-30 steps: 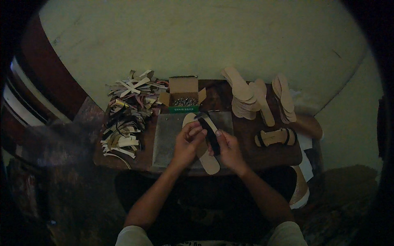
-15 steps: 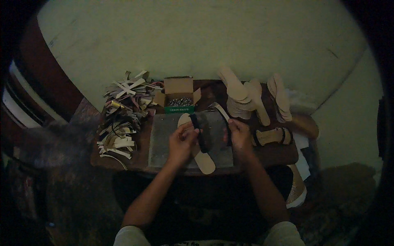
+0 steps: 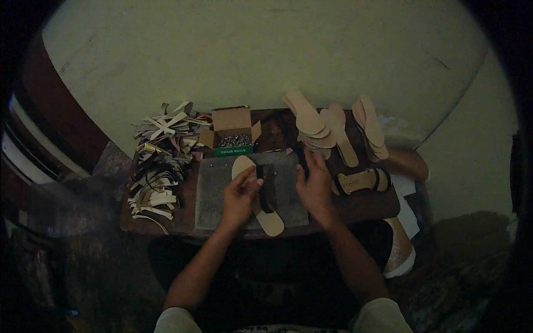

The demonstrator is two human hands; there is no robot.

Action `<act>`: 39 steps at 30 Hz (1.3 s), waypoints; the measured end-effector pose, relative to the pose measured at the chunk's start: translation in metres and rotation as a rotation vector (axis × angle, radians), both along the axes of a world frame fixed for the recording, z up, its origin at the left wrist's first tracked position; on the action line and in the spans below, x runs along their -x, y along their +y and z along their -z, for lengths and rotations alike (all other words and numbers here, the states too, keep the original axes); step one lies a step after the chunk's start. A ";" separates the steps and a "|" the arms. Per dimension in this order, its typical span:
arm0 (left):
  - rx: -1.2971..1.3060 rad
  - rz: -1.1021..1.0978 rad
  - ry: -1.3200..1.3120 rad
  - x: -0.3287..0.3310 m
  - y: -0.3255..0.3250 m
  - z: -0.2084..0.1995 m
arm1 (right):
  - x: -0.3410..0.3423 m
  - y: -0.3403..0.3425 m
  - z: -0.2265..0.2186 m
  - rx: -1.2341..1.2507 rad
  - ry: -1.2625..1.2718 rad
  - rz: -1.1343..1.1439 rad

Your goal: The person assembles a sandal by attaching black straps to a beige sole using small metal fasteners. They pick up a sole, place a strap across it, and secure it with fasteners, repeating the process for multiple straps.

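My left hand [image 3: 239, 198] is closed at the side of a beige insole [image 3: 272, 223], thumb and forefinger by a black strap [image 3: 270, 202] that crosses it. The insole lies slanted over a grey slab [image 3: 212, 194], its rounded toe and heel ends showing. To the right, my right hand [image 3: 316, 191] is closed around a dark strip [image 3: 301, 158], held upright above the slab's right edge. Its lower part is hidden by my fingers. Another insole with black straps near both ends [image 3: 355, 182] lies to the right of that hand.
Strip offcuts [image 3: 158, 161] heap along the table's left side. Behind the slab stands an open cardboard box [image 3: 233, 150] of small metal nails. Stacked beige insoles [image 3: 313, 125] lie back right, with more insoles [image 3: 369, 125] beside them. A rounded brown object [image 3: 408, 162] juts past the right edge.
The light curved strip that stuck up from my right hand no longer shows; a dark strip stands there. My left thumb and forefinger have shifted on the insole. The whole view has shifted slightly.
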State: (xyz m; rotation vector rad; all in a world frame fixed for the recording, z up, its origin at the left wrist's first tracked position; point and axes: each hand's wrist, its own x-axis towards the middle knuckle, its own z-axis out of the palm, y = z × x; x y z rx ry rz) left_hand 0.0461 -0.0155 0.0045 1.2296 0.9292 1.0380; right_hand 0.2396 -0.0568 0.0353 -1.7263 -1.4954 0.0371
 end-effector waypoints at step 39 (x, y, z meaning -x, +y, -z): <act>-0.232 -0.191 0.155 0.026 0.028 -0.002 | 0.018 -0.008 -0.003 0.320 0.778 -0.548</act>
